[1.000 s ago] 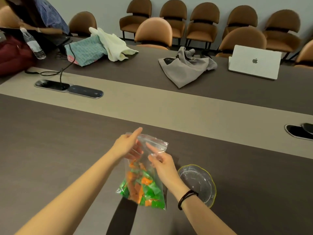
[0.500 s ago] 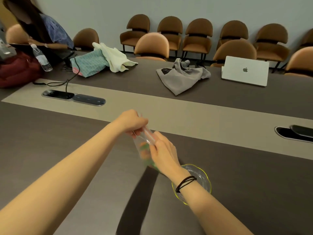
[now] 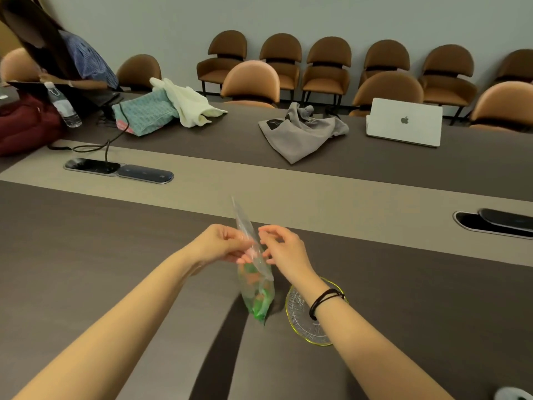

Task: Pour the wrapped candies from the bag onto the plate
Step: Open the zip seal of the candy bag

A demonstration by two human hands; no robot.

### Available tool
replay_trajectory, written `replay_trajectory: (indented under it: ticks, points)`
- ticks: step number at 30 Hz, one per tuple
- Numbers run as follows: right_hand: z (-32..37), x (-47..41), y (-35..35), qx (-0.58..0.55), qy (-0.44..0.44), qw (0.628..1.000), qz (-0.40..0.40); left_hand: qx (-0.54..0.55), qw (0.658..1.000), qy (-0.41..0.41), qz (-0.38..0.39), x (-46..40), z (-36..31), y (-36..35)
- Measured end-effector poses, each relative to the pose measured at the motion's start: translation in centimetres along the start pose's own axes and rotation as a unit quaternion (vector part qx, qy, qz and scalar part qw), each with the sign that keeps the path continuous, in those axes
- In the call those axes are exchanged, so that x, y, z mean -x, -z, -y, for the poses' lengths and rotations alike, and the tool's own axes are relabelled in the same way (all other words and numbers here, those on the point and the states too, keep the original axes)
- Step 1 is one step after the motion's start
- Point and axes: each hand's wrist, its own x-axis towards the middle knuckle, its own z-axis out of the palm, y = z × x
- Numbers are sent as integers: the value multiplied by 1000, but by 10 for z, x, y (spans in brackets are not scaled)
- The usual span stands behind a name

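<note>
Head view, bag (image 3: pixel 255 284) upright, mouth up, left hand (image 3: pixel 222 243) pinching it, right hand (image 3: pixel 284 246) loosely spread

- near table (image 3: pixel 115 269) bare left of the left hand (image 3: pixel 222 245), wide open lane there
- bag (image 3: pixel 255 272) held upright between both hands, blocks the middle
- plate (image 3: pixel 302 319) just right of the bag, partly under the right hand's (image 3: pixel 284 249) wrist
- bare tabletop right of the plate
- far side cluttered: grey cloth (image 3: pixel 300 134), laptop (image 3: pixel 403 122), cable (image 3: pixel 95 145)
</note>
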Motion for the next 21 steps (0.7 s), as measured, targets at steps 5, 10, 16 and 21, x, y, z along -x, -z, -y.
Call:
replay_trajectory:
  ticks: [5,10,16,21]
  points:
    - [2,-7,-4,80,4,997,9,57,996,-14,-69,-2,5,-4]
    - [6,-6,-4,79,-6,997,4,55,996,-21,-63,-1,5,-10]
    - [10,-4,0,36,-20,999,5,46,996,-9,-70,-3,7,-12]
    - [13,-5,3,19,-47,999,3,37,997,-6,-66,-5,8,-20]
